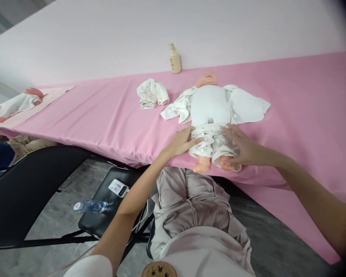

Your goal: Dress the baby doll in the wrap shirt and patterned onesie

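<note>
1. A baby doll with a white cloth body [210, 105] lies on its back near the front edge of the pink-covered bench [305, 96]. Its head [207, 79] points to the wall and its bare feet reach the bench's edge.
2. The doll's white printed jacket [248, 105] lies open to both sides. White printed cotton trousers [210, 141] cover the legs, with the waistband at the hips.
3. The left hand [181, 141] lies with its fingers together, tips at the waistband on the doll's side. I cannot tell whether they hook the fabric.
4. The right hand [242, 148] rests on the other trouser leg with fingers spread apart, lying flat rather than pinching.
5. As I judge it, the step in hand is work on the trousers at the doll's waist. Shifting them cleanly would call for an even pull from both sides, with the doll kept from sliding off the edge.
6. A folded white cloth [152, 93] lies left of the doll, well apart from it. A cream pump bottle [175, 59] stands by the wall.
7. At the far left, another doll [31, 92] lies on the bench.
8. Below the bench, a black folding chair [98, 225] carries a clear plastic water bottle [90, 206] and a small white device [118, 188].
</note>
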Demonstrator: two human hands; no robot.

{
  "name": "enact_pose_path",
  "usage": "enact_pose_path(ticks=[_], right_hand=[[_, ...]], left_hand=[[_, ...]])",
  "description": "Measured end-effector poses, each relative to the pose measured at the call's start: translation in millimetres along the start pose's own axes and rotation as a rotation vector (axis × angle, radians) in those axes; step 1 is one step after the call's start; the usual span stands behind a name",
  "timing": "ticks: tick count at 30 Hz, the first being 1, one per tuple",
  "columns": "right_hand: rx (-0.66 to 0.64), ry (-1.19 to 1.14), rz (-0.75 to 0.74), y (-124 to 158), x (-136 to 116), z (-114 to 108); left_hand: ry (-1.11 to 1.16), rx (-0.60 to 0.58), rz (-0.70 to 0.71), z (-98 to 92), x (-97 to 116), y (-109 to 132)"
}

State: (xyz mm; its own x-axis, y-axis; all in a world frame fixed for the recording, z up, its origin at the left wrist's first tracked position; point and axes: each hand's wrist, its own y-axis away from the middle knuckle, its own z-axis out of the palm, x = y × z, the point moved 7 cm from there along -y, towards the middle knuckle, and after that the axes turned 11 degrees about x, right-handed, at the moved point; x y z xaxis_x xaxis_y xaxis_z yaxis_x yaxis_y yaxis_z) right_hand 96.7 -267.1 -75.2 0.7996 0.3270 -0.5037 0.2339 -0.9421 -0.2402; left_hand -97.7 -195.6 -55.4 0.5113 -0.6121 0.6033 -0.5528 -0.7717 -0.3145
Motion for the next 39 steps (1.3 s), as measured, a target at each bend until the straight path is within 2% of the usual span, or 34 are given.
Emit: enact_pose_path(ticks=[2,5,8,11,18,24,26,29,32,35,39], right_hand=[[-0.051,-0.019,0.0,14,-2,2],[-0.011,-0.023,0.004,15,-6,6],[0.052,-0.006,0.007,7,-10,9],[0.061,0.026,-0.008,2,-10,11],[0.044,0.118,-0.029,-1,-13,0],[0.02,0.042,0.071,8,-15,7],[0.05,0.075,0.081,9,-14,7],[0.124,0.184,0.025,4,-16,3],[0.107,0.192,-0.113,-6,-25,5],[0.081,0.136,-0.179,-9,-35,6],[0.18,0.157,-0.169,5,-48,3]], left_hand=[[0.044,-0.061,-0.048,3.3,6,19],[0.05,-0.088,-0.058,12.5,13,39],[0.039,0.032,-0.088,16.1,10,44],[0.054,0.131,-0.117,15.8,4,42],[0.151,0.172,-0.15,17.2,9,48],[0.113,0.321,-0.121,26.7,25,68],[0.122,0.313,-0.094,25.8,31,73],[0.141,0.198,-0.056,24.3,38,79],[0.038,0.166,-0.056,23.6,38,82],[-0.109,0.25,-0.067,27.3,35,82],[-0.212,0.362,-0.051,34.4,35,84]])
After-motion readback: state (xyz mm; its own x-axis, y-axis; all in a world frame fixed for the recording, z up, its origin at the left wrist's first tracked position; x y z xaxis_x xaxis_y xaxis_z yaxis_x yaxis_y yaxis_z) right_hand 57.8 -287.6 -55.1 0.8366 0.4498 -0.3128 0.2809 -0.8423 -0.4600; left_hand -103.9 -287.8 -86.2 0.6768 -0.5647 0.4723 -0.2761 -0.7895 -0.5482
